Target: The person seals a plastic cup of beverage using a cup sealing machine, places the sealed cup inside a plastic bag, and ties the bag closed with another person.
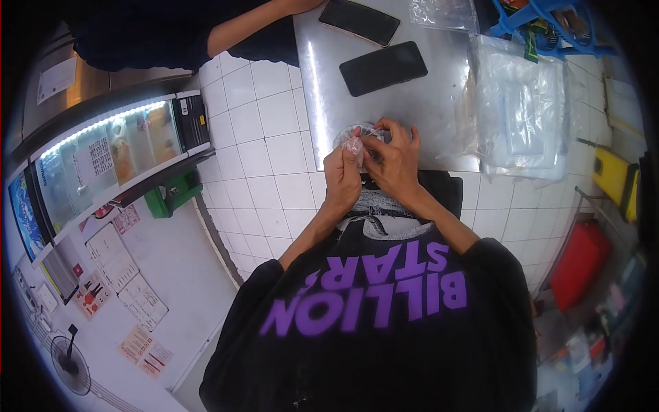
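Observation:
At the near edge of the metal table point(425, 113), my left hand point(342, 173) is closed, with bunched clear plastic point(354, 147) between its thumb and fingers. My right hand point(392, 159) meets it from the right, its fingers curled and pinching at the same plastic. Behind the fingertips shows a whitish, see-through rounded piece, partly covered by my hands; whether it belongs to the same plastic I cannot tell. Two dark phones lie beyond my hands, the nearer phone point(383, 68) and the farther phone point(360, 21).
Clear plastic bags point(525, 110) are stacked at the table's right side, with another plastic packet point(443, 12) at the back. A blue basket point(542, 20) stands back right. Another person's arm point(250, 26) reaches in from the upper left. A lit display fridge point(110, 151) stands left.

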`<state>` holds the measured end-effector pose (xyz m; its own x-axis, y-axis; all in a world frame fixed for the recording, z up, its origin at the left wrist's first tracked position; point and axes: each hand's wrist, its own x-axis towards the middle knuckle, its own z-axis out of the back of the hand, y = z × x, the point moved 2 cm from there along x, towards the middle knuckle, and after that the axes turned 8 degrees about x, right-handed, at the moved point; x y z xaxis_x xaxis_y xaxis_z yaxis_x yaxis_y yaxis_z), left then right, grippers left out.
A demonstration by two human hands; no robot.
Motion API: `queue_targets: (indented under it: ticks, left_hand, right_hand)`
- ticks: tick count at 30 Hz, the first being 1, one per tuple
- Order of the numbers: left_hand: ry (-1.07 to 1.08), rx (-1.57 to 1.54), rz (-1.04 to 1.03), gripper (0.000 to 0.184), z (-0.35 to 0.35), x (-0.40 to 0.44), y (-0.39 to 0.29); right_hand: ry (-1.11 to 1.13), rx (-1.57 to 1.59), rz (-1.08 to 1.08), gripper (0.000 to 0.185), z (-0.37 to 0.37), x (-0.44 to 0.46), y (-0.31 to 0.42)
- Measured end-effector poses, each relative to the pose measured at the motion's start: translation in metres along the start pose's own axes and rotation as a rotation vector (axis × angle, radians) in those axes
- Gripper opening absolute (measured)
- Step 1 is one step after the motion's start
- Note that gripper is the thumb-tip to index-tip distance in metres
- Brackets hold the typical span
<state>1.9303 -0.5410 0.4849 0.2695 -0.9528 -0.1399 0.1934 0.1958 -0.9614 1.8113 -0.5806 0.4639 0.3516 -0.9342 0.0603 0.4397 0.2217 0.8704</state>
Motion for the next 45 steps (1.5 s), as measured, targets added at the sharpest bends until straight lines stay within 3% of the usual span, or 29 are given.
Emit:
queue_targets:
  ticks: [5, 8, 10, 18, 21, 23, 26, 32, 37, 45]
  left_hand:
    - [0.014, -0.052, 0.014, 0.037, 0.004, -0.004, 0.0]
    - [0.042, -0.074, 0.161, 0.027, 0.009, -0.003, 0.001]
    - [0.08, 0.213, -0.072, 0.03, 0.012, -0.001, 0.003]
    - [0.153, 0.4, 0.121, 0.03, 0.017, 0.022, -0.008]
    - [0.18, 0.457, 0.139, 0.03, 0.016, 0.029, -0.006]
    - [0.209, 0.478, 0.127, 0.03, 0.012, 0.029, -0.006]
    - [0.132, 0.37, 0.059, 0.023, 0.009, 0.032, -0.012]
    - [0.14, 0.502, 0.126, 0.021, 0.013, 0.035, -0.008]
    - [0.096, 0.529, 0.014, 0.02, 0.005, 0.033, -0.008]
    - [0.089, 0.544, 0.029, 0.023, -0.004, 0.031, -0.015]
  right_hand:
    - [0.032, -0.025, -0.002, 0.027, -0.002, 0.001, 0.0]
    - [0.001, 0.006, -0.024, 0.028, -0.002, 0.005, -0.003]
    - [0.012, 0.016, -0.007, 0.028, -0.003, 0.005, -0.005]
    - [0.081, 0.113, 0.036, 0.032, 0.014, 0.016, -0.003]
    - [0.07, 0.066, 0.147, 0.027, 0.02, 0.022, -0.006]
    - [0.15, 0.024, 0.177, 0.017, 0.022, 0.028, -0.003]
    - [0.28, -0.066, 0.169, 0.016, 0.028, 0.039, 0.0]
    - [0.346, -0.051, 0.284, 0.021, 0.03, 0.049, 0.0]
    - [0.371, 0.049, 0.222, 0.02, 0.031, 0.043, -0.005]
    - [0.494, 0.306, 0.025, 0.009, 0.052, 0.039, -0.013]
